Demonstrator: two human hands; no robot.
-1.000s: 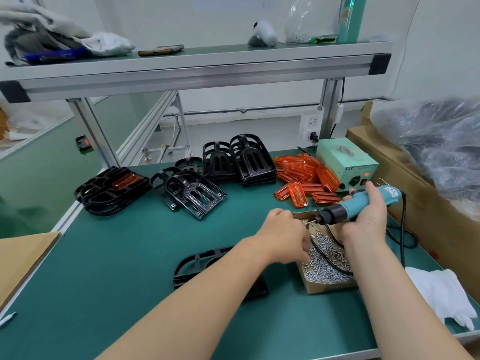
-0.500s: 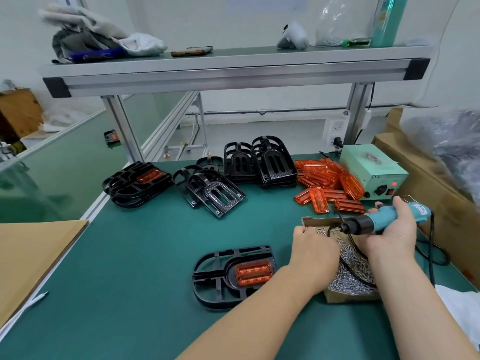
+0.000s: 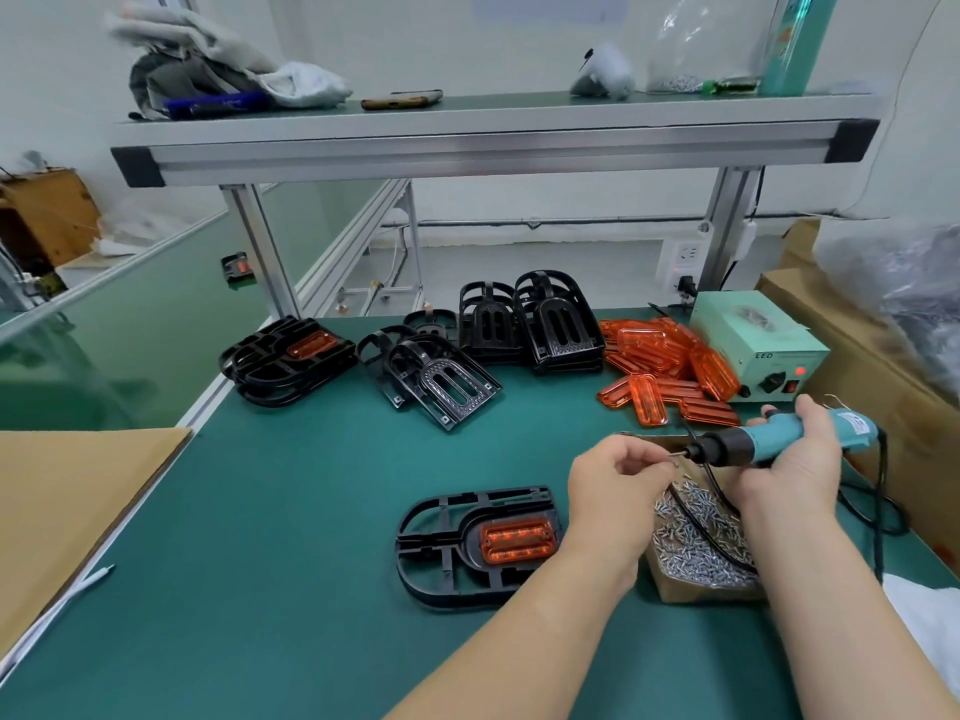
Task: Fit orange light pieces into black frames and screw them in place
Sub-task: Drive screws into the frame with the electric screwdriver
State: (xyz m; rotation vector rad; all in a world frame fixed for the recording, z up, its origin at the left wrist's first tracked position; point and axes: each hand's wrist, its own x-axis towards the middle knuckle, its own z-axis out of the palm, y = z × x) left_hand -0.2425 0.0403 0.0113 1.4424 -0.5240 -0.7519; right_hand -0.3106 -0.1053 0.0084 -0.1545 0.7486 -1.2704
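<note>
- While it lies flat on the green table (image 3: 311,511), near the front edge, the black frame (image 3: 441,553) runs lengthwise left to right, with its rounded end pointing left and an orange light piece (image 3: 517,540) seated at its right end.
- Just right of the frame, the left hand (image 3: 613,480) pinches a small screw (image 3: 671,463).
- The right hand (image 3: 795,459) grips a screwdriver (image 3: 769,441), tip pointing left at that screw.
- Beneath both hands, a cardboard box (image 3: 696,592) holds loose screws (image 3: 696,543).
- Farther back lies a pile of orange pieces (image 3: 670,366).
</note>
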